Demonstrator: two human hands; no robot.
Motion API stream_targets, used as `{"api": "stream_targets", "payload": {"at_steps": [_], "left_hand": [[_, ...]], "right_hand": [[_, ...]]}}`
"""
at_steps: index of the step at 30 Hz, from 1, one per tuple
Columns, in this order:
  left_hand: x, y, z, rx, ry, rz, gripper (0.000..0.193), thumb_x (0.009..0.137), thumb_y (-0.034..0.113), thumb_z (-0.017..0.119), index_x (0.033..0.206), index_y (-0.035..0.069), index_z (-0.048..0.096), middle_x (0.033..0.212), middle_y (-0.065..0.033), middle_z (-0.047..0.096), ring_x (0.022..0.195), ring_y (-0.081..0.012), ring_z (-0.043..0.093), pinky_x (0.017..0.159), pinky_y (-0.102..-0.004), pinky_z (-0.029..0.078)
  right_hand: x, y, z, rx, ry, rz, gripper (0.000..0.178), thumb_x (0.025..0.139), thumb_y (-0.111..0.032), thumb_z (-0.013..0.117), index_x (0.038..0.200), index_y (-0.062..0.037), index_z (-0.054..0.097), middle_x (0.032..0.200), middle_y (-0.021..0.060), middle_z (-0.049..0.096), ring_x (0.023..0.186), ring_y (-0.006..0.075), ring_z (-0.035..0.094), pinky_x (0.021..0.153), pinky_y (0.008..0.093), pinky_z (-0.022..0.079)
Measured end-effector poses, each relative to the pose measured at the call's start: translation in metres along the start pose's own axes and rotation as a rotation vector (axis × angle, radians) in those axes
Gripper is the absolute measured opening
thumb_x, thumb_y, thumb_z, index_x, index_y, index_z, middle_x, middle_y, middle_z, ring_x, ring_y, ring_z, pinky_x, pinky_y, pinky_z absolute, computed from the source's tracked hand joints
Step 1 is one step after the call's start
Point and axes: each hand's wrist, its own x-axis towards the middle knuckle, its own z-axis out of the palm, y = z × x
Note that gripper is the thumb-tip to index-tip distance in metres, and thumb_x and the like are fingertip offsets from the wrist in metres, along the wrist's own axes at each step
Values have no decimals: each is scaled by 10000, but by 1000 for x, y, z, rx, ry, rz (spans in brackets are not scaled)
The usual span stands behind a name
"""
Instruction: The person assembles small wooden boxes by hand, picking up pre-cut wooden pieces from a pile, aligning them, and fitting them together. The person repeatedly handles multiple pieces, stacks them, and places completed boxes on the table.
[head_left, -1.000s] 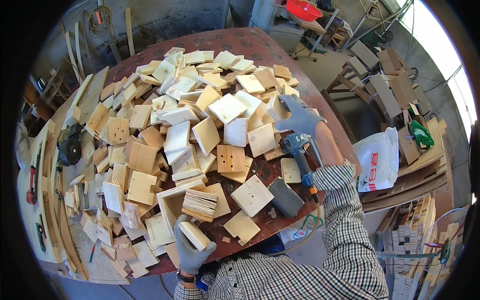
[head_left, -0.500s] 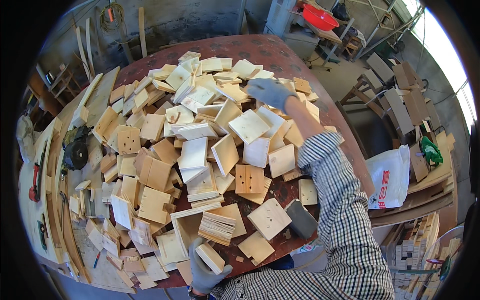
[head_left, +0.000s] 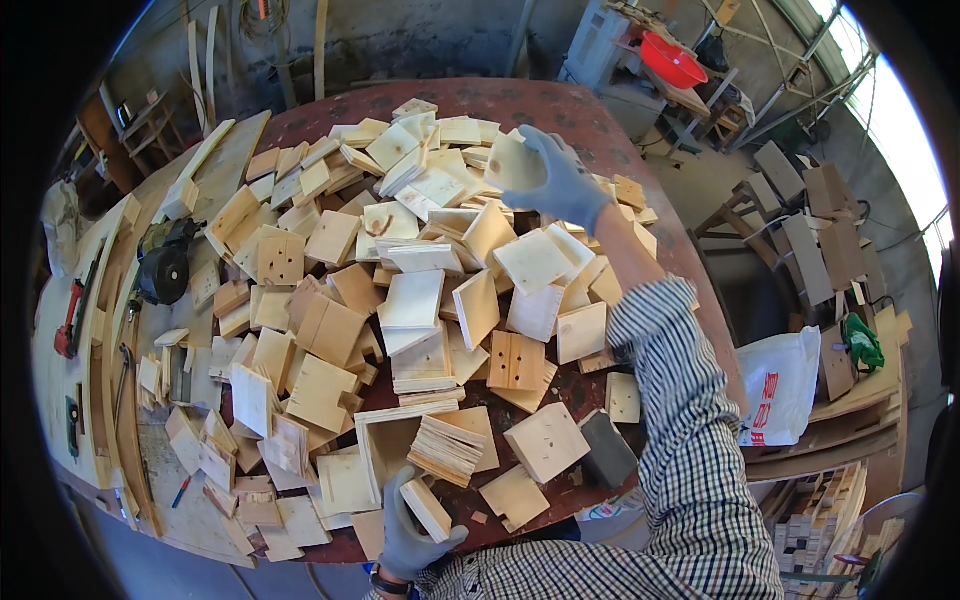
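My left hand (head_left: 408,538), in a grey glove, grips a small pale wooden block (head_left: 427,512) at the table's near edge. Gloved in the same grey, my right hand (head_left: 566,188) reaches over the far side of the pile. Between its thumb and fingers is a pale wooden board (head_left: 512,163), held tilted above the other pieces. The heap of cut wooden pieces (head_left: 412,302) spreads between both hands, lying at all angles. Close to my left hand sits an open wooden box frame (head_left: 368,450) with a stack of thin slats (head_left: 447,450) against it.
The pile rests on a dark red table (head_left: 500,95). Along the left lie long planks (head_left: 215,175), a black tape-like tool (head_left: 165,273) and a red-handled tool (head_left: 68,322). A dark grey block (head_left: 607,450) is at the near right. Beyond the table's right edge hangs a white sack (head_left: 780,385).
My right hand has lifted slightly and turned, and a wooden board now shows in its grip. My left hand keeps its block. The whole view has shifted a little.
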Motion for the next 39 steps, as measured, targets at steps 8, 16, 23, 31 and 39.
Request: {"api": "stream_targets", "payload": {"at_steps": [8, 16, 23, 31, 39], "left_hand": [[6, 1, 2, -135, -3, 67, 1161, 699, 382, 997, 1565, 5, 324, 1495, -127, 431, 1376, -280, 502, 1175, -466, 457], [1, -11, -4, -65, 65, 89, 1156, 670, 346, 975, 1572, -8, 345, 1508, -162, 460, 1385, -284, 496, 1152, -423, 452], [7, 2, -13, -299, -93, 74, 1238, 591, 521, 1026, 1555, 51, 406, 1480, -90, 506, 1385, -226, 506, 1168, -398, 444], [9, 4, -25, -388, -254, 59, 1366, 515, 578, 1030, 1578, 24, 375, 1475, -87, 523, 1372, -230, 516, 1190, -398, 409], [6, 1, -18, -50, -195, 139, 1317, 536, 444, 1061, 1579, 24, 376, 1519, -113, 483, 1423, -279, 479, 1215, -413, 378]], "right_hand": [[-178, -100, -40, 1335, -200, -76, 1107, 800, -436, 865, 1633, 19, 294, 1539, 255, 481, 1421, 391, 509, 1162, 544, 449], [-298, -165, -1, 1773, -388, 152, 1057, 920, -635, 693, 1591, 82, 302, 1508, 317, 494, 1357, 447, 562, 1047, 561, 550], [-372, -217, 50, 943, -507, 58, 1001, 812, -225, 876, 1623, -4, 333, 1593, 161, 445, 1453, 272, 473, 1172, 405, 423], [-380, -207, 122, 1119, -394, 125, 844, 911, -135, 787, 1626, -56, 346, 1617, 139, 398, 1505, 264, 400, 1251, 418, 331], [-384, -198, 111, 1282, -516, 153, 791, 966, -236, 697, 1637, -15, 340, 1658, 158, 342, 1575, 270, 286, 1294, 402, 229]]}}
